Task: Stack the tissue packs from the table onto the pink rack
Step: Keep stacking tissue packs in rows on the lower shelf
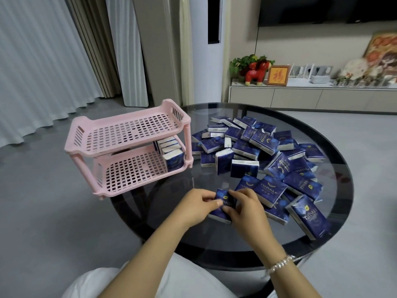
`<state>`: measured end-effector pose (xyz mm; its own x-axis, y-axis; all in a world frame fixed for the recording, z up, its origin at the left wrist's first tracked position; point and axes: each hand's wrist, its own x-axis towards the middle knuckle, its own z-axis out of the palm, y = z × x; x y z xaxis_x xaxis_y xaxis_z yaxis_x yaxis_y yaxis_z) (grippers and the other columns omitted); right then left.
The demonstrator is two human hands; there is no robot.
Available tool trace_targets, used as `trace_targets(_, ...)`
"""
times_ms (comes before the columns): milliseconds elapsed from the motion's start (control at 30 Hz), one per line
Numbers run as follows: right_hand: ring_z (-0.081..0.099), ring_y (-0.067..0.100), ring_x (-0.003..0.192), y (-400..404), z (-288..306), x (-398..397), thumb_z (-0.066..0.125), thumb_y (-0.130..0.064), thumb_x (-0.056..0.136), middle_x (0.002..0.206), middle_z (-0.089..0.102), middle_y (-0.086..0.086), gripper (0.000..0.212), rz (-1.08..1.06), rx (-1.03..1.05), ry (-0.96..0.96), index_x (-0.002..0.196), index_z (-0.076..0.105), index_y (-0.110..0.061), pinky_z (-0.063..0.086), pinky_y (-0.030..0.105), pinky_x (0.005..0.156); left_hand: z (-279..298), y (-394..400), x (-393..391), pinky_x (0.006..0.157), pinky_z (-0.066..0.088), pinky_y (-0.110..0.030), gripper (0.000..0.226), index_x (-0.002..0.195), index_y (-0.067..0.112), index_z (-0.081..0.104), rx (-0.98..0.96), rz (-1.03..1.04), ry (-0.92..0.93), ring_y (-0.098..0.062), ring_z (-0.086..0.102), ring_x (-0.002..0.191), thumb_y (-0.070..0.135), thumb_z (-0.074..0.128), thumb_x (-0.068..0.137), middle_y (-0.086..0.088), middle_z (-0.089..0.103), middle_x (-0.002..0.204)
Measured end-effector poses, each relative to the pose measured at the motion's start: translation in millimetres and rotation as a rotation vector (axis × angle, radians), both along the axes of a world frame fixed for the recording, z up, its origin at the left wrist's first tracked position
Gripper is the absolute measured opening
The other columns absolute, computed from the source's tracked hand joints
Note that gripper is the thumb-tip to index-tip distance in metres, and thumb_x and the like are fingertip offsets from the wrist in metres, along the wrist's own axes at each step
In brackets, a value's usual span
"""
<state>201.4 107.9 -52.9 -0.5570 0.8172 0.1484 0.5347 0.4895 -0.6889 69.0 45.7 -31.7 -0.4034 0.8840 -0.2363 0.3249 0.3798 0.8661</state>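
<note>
Both my hands grip one tissue pack (222, 206) at the near table (335, 151) edge: left hand (196, 206) w/ thumb on top, right hand (243, 208) pinching the other side. Pack's long axis runs away from me. Pink rack (129, 145) sits up-left, nearer my left hand; lower shelf holds approx 5 packs upright. Loose pile (268, 153): too many to count.

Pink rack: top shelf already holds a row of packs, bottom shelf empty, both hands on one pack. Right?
Shelves swapped. In the head view the pink rack has its top shelf empty; the row of packs stands on the bottom shelf. Left hand and right hand do hold one pack.
</note>
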Motion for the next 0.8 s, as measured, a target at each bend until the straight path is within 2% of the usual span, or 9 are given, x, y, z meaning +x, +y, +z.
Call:
trace_targets(67,0.047,0.006,0.090,-1,-3,0,0.068,-0.017,0.084,0.109,0.047,-0.006,0.047,-0.007,-0.036,0.115,0.129,0.055,-0.011,0.031,0.010,0.082,0,2,1,0.060,0.050,-0.013,0.025,0.110,0.014,0.063,0.041,0.095,-0.095,-0.002,0.062,0.068,0.019,0.068,0.086,0.002,0.068,0.086)
trace_targets(167,0.054,0.008,0.091,-1,-4,-2,0.069,-0.015,0.083,0.108,0.054,-0.008,0.040,0.005,-0.029,0.219,0.122,0.059,-0.014,0.039,0.012,0.083,0,4,-3,0.068,0.053,-0.019,0.035,0.113,0.007,0.059,0.085,0.198,-0.232,-0.010,0.067,0.076,0.016,0.073,0.082,-0.006,0.070,0.094)
trace_targets(233,0.057,0.008,0.088,1,1,1,0.069,-0.012,0.082,0.106,0.059,-0.005,0.036,-0.046,0.024,0.274,0.117,0.063,-0.014,0.039,0.006,0.078,2,2,-6,0.067,0.053,-0.020,0.028,0.111,0.001,0.064,0.125,0.221,-0.325,-0.013,0.067,0.075,0.009,0.068,0.084,-0.009,0.071,0.093)
trace_targets(267,0.056,0.011,0.089,4,4,5,0.069,-0.012,0.082,0.104,0.060,-0.002,0.034,-0.116,0.081,0.270,0.116,0.064,-0.014,0.040,0.008,0.079,3,0,-8,0.066,0.053,-0.020,0.025,0.109,0.000,0.066,0.136,0.232,-0.372,-0.014,0.066,0.074,0.009,0.067,0.086,-0.009,0.072,0.092)
trace_targets(367,0.048,0.028,0.102,21,12,24,0.070,-0.022,0.081,0.109,0.063,0.006,0.036,-0.403,0.336,0.086,0.116,0.065,-0.014,0.036,0.033,0.087,5,-4,-10,0.072,0.053,-0.026,0.020,0.106,0.006,0.068,0.143,0.244,-0.494,-0.015,0.066,0.078,0.011,0.063,0.088,-0.009,0.072,0.094)
trace_targets(467,0.039,0.032,0.118,39,25,42,0.064,-0.045,0.082,0.127,0.054,0.008,0.053,-0.460,0.236,-0.230,0.127,0.055,-0.019,0.030,0.040,0.096,4,-5,-7,0.071,0.055,-0.025,0.016,0.103,0.008,0.068,0.179,0.199,-0.549,-0.012,0.068,0.076,0.011,0.061,0.089,-0.007,0.073,0.094)
trace_targets(567,0.040,0.032,0.123,51,33,47,0.058,-0.063,0.079,0.134,0.048,0.009,0.072,-0.415,0.155,-0.446,0.135,0.044,-0.019,0.030,0.040,0.101,3,-6,-6,0.070,0.056,-0.021,0.018,0.105,0.007,0.068,0.214,0.174,-0.543,-0.012,0.069,0.078,0.009,0.060,0.089,-0.008,0.073,0.097)
trace_targets(667,0.045,0.031,0.121,56,38,44,0.061,-0.063,0.076,0.131,0.046,0.010,0.075,-0.342,0.089,-0.456,0.133,0.043,-0.017,0.032,0.041,0.101,3,-7,-7,0.070,0.056,-0.021,0.019,0.106,0.007,0.067,0.229,0.165,-0.544,-0.013,0.070,0.081,0.008,0.059,0.090,-0.008,0.074,0.099)
trace_targets(800,0.048,0.033,0.116,57,37,40,0.075,-0.048,0.071,0.128,0.041,0.011,0.075,-0.278,-0.053,-0.270,0.128,0.044,-0.011,0.037,0.040,0.100,3,-9,-8,0.075,0.054,-0.025,0.020,0.108,0.007,0.067,0.230,0.162,-0.522,-0.013,0.069,0.084,0.010,0.059,0.090,-0.006,0.074,0.099)
